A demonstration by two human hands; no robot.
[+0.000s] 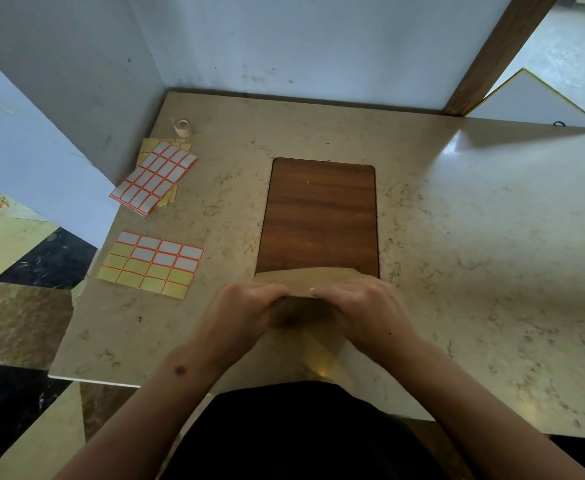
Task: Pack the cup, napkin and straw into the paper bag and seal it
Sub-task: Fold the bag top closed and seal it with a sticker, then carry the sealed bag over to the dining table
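Both in tight, left hand [249,306] and right hand [360,303] side by side, fingers curled over the folded top of the paper bag [305,313] between them, wooden board [320,216] just beyond, sticker sheets [151,263] off left.

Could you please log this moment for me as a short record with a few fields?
surface: marble table with a wooden panel set in it
bag: paper bag at the near edge, top folded over
left hand: grips the fold
right hand: grips the fold
cup, napkin, straw: not visible
seals at hand: part-used label sheet, label stack, tape roll, all left of the panel
seal: none seen on the bag
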